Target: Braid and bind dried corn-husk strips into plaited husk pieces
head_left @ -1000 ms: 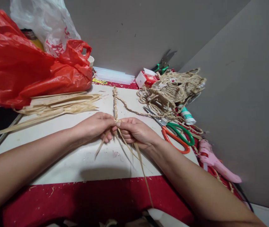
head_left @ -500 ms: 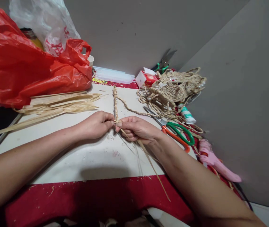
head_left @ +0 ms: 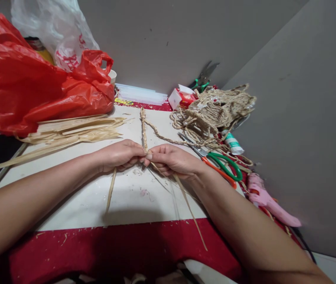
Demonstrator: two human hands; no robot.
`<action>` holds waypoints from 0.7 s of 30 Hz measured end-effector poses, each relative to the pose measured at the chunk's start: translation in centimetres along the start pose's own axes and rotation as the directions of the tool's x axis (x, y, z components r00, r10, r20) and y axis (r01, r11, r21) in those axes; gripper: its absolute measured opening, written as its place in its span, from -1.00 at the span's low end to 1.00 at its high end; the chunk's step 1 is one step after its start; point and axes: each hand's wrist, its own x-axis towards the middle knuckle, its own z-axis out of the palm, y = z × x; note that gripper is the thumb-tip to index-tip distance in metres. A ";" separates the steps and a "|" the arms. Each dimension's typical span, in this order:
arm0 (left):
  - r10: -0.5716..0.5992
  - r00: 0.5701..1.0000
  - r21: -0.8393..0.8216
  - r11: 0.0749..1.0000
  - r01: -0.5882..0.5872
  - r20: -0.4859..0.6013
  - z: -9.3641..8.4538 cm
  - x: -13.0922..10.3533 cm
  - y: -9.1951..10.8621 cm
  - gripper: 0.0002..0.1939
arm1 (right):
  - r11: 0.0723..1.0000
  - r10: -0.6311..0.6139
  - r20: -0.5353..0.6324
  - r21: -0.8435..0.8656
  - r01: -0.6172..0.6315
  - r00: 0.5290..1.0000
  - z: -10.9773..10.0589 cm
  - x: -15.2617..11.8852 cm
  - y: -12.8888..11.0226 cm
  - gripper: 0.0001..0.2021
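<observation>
A pale strand point(head_left: 111, 189) now hangs below the left hand point(head_left: 123, 154), where none shows half a second ago; the plait point(head_left: 144, 132) keeps its place, lying lengthwise on the white-topped table point(head_left: 76, 209); this suggests one loose end is drawn leftward while the weave is held tight. Both hands pinch the plait's near end, fingertips meeting, the thumb of the right hand point(head_left: 172, 159) on top; thin, ribbon-like ends point(head_left: 190, 207) trail from beneath it. The plait is knobbly and straw-coloured; a slimmer twisted cord point(head_left: 164, 138) runs from it towards a coiled, ropy heap point(head_left: 215, 108); at left lie flat, papery strips point(head_left: 76, 130) with frayed tips, beside a glossy, crumpled red bag point(head_left: 46, 86); smooth-handled scissors point(head_left: 225, 165) rest at right.
</observation>
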 end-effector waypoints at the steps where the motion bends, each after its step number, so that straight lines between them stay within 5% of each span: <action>1: -0.002 1.000 -0.019 1.000 0.002 0.014 0.0 0.0 0.0 -0.77 | 1.000 -0.008 -0.005 -0.022 0.008 1.000 0.0 0.0 0.0 -0.77; 9: 0.015 0.999 -0.046 0.999 -0.016 -0.034 0.3 0.1 -0.1 -0.82 | 0.941 -0.061 -0.030 -0.335 0.048 0.998 -0.3 -0.3 -0.5 -0.71; 17: 0.004 0.982 -0.009 1.000 -0.006 -0.188 1.6 0.1 -0.2 -0.82 | 0.709 -0.201 -0.141 -0.704 0.044 0.969 -1.9 -1.5 -2.0 -0.65; 19: 0.030 0.971 0.060 0.998 -0.016 -0.238 1.9 0.3 -0.4 -0.82 | 0.600 -0.301 -0.198 -0.800 0.023 0.933 -2.3 -1.6 -2.0 -0.68; 21: 0.070 0.960 0.108 0.993 -0.042 -0.269 2.0 0.4 -0.6 -0.82 | 0.481 -0.478 -0.266 -0.876 -0.004 0.837 -2.2 -1.7 -2.1 -0.73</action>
